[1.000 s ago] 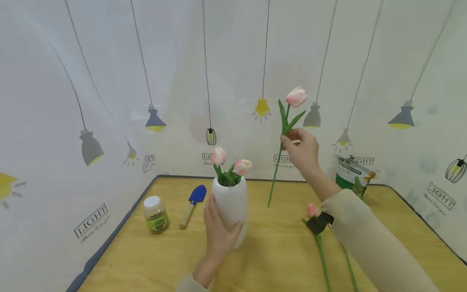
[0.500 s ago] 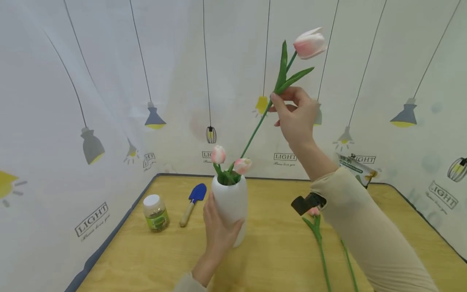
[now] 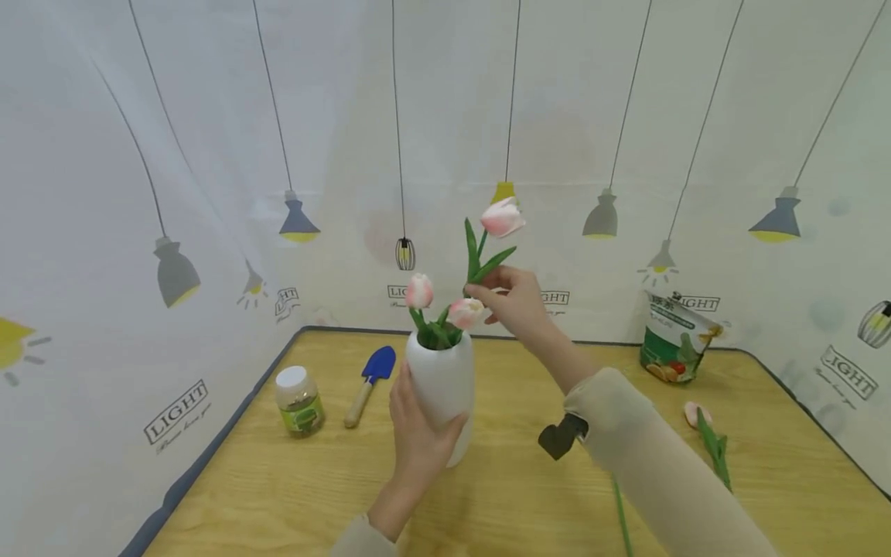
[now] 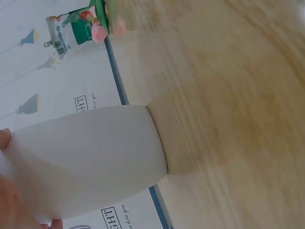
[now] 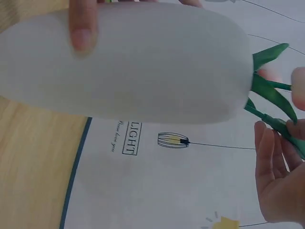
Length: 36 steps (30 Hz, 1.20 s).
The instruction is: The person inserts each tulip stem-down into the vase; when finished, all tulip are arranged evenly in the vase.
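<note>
1. The left hand (image 3: pixel 425 441) is gripping the vase (image 3: pixel 442 379), fingers wrapping round its side; the vase is standing upright on the table (image 3: pixel 529 472).
2. The right hand (image 3: pixel 515 305) is pinching a tulip (image 3: pixel 503 218) just below its leaves — its bloom is rising above the vase, and its stem is running into the mouth.
3. Two blooms, one upright (image 3: pixel 419 291) and one leaning (image 3: pixel 465 313), are showing above the rim.
4. The trowel (image 3: pixel 379 363) and jar (image 3: pixel 299 402) are lying and standing to the left.
5. Near the pouch (image 3: pixel 677 340), a loose tulip (image 3: pixel 711 445) is lying on the right — partly hidden by the sleeve (image 3: pixel 647 456).
</note>
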Available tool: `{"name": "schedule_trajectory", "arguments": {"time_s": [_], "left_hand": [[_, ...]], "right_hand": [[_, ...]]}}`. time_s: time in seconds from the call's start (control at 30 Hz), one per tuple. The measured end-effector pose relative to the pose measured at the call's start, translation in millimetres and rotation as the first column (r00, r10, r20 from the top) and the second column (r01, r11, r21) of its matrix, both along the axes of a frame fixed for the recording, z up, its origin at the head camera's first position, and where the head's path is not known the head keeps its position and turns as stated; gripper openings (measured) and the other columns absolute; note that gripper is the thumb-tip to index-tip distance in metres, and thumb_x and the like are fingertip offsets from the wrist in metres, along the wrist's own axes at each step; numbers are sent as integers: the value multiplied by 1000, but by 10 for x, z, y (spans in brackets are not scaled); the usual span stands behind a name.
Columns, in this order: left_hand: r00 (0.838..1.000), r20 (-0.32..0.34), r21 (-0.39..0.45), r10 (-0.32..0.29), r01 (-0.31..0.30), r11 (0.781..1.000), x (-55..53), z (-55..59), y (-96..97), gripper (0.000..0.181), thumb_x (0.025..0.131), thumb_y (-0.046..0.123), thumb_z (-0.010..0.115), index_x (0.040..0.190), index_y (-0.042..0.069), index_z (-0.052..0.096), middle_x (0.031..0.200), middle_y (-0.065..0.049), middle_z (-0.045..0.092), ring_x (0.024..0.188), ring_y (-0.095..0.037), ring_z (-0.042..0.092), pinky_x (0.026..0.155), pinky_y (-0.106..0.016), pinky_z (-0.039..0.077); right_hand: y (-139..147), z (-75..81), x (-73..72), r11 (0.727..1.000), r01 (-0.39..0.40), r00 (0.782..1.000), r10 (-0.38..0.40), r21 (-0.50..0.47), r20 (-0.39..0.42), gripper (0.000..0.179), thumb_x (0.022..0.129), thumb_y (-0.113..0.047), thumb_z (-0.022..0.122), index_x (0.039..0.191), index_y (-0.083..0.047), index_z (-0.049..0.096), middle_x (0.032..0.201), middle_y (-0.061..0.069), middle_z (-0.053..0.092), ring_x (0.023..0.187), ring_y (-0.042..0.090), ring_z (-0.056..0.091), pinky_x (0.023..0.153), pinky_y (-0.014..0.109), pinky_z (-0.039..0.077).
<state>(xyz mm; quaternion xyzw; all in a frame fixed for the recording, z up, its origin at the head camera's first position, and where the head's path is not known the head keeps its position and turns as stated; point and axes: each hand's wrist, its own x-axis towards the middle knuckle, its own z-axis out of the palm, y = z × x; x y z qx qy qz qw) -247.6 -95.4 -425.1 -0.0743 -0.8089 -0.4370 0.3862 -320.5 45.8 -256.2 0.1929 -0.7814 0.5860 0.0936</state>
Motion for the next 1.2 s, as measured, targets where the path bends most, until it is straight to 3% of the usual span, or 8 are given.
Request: {"name": "schedule_trajectory", "arguments": {"time_s": [0.1,0.27,0.53,0.7,0.87,1.03,1.2], "left_hand": [[1000,12,-2,6,-6,1000,10,-12,4,109,62,18,80,142,15,6,136,-17,26,119,-35,33,84,-58,40],[1000,12,-7,11,-11,1000,19,-29,8,109,62,18,80,142,15,6,136,-17,26,119,-35,33,85,-58,40],[1000,-7,-16,11,-11,1000,9,-8,2,109,61,19,80,142,13,7,136,-18,26,119,-35,33,86,-58,39],[1000,13,-10,6,-6,1000,14,-15,0,109,62,19,80,142,14,6,137,-17,25,120,-35,32,86,-58,39],[1000,11,-8,11,-11,1000,18,-30,1,110,61,19,80,142,14,6,136,-17,26,118,-34,33,84,-57,40],[1000,2,-5,13,-13,1000,12,-19,6,110,60,17,81,142,15,7,136,-17,27,118,-34,34,85,-57,40],[1000,-12,-6,17,-17,1000,2,8,-2,111,59,16,81,142,14,8,135,-18,27,118,-35,34,84,-58,40]], "right_hand": [[-48,-152,28,1000,-10,996,9,12,91,27,84,-27,59,93,-2,59,85,7,61,67,12,61,57,32,53],[-86,-254,52,999,-28,987,21,39,157,26,86,-25,55,99,-3,60,89,10,63,73,14,62,60,32,53],[-62,-292,72,994,-58,989,44,95,141,28,86,-22,53,101,0,61,92,15,63,75,19,60,56,28,52],[14,-370,59,977,-153,984,136,149,115,30,88,-19,51,109,0,60,101,18,62,76,17,59,56,30,52],[105,-448,51,953,-248,964,227,172,135,34,90,-19,49,118,-1,55,114,19,57,82,22,58,58,34,52],[294,-552,20,968,-191,972,162,165,173,34,88,-28,53,115,-8,58,112,16,59,79,18,59,58,32,52],[691,-739,-62,977,-78,987,46,200,157,34,88,-25,52,113,-2,57,110,20,59,80,22,62,58,32,52]]}}
